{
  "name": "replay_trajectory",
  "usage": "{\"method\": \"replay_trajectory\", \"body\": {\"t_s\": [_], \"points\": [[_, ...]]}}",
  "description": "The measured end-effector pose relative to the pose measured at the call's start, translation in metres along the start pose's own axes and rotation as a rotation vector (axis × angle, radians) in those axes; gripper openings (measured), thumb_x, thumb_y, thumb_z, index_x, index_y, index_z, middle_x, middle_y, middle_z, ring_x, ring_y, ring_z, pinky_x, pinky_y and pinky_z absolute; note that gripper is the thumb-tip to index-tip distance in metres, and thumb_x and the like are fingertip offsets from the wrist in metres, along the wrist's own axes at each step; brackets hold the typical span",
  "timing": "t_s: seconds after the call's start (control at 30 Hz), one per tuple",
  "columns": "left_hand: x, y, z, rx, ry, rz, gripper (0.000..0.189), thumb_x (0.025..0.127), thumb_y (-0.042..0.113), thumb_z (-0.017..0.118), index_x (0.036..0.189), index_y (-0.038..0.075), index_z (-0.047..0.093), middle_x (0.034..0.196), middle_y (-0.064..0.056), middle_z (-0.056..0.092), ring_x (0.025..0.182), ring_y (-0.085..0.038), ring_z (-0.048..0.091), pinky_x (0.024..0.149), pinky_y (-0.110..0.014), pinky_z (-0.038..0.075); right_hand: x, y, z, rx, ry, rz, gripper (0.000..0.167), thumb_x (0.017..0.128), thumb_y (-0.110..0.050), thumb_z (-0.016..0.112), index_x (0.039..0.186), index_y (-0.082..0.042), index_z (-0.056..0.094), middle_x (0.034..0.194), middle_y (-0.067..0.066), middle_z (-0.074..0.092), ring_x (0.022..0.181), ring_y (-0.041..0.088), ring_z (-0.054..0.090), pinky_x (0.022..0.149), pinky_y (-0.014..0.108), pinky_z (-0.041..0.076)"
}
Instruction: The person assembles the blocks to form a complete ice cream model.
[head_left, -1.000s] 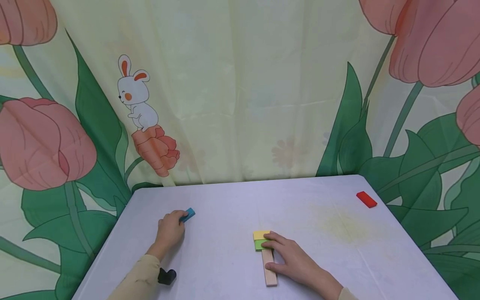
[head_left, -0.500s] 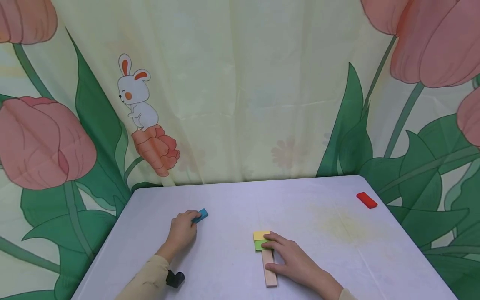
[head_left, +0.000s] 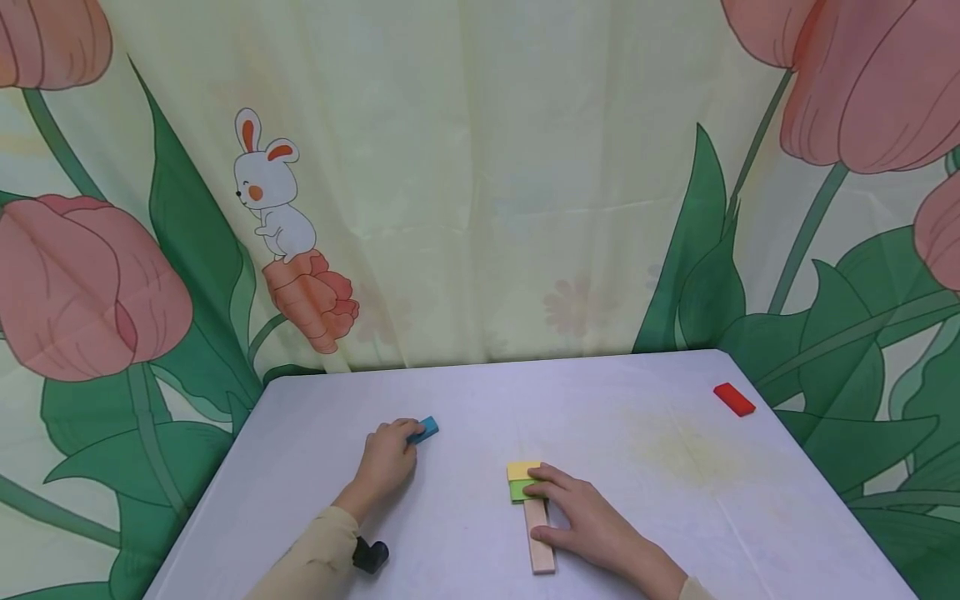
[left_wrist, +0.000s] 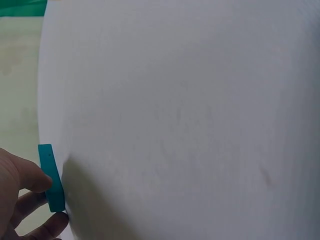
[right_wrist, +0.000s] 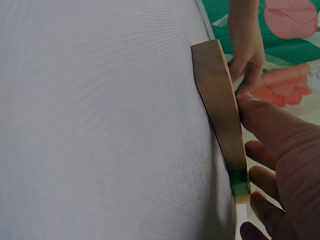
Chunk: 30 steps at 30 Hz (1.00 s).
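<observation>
Blue block [head_left: 428, 430] in left grip [head_left: 386, 462]; right grip [head_left: 592, 521] spread, touching plank [head_left: 539, 552]; open room between, table edge [head_left: 465, 372] beyond.

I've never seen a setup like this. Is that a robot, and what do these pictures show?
No robot here, just a person. The wide picture comes from a camera worn on the head, looking forward and down; the other two come from cameras on the wrists. The left hand pinches a blue block. The right hand lies over a row on the white table: a yellow block, a green block and a plain wooden block. A red block lies near the far right corner. Behind is a backdrop printed with flowers and a rabbit.
</observation>
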<state>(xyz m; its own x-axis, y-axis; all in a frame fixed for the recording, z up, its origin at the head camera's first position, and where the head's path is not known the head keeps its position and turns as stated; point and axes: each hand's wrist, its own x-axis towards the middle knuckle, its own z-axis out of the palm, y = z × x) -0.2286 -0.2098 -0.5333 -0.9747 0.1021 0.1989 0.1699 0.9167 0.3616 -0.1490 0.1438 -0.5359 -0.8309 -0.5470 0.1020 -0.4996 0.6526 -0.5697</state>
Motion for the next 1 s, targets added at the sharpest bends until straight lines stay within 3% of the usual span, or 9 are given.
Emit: {"method": "replay_trajectory", "body": {"t_s": [0.57,1.0], "points": [[0.002,0.026,0.015,-0.008,-0.010,0.054,0.031,0.089,0.002,0.071,0.117,0.013,0.077,0.128,-0.008,0.072,0.111,-0.035,0.066,0.088,-0.055,0.050,0.002,0.000,0.001,0.009,-0.037,0.029,0.055,0.091,-0.062,0.068,0.136,-0.030,0.063,0.155,-0.005,0.050,0.144,0.031,0.048,0.108,0.058,0.045],[0.002,0.045,0.019,-0.027,-0.026,0.103,0.032,0.090,0.003,0.069,0.119,0.014,0.077,0.129,-0.006,0.072,0.111,-0.033,0.065,0.087,-0.052,0.049,0.003,0.000,0.001,0.007,-0.029,0.040,0.053,0.091,-0.058,0.072,0.135,-0.030,0.064,0.155,-0.005,0.051,0.145,0.031,0.048,0.109,0.059,0.045]]}}
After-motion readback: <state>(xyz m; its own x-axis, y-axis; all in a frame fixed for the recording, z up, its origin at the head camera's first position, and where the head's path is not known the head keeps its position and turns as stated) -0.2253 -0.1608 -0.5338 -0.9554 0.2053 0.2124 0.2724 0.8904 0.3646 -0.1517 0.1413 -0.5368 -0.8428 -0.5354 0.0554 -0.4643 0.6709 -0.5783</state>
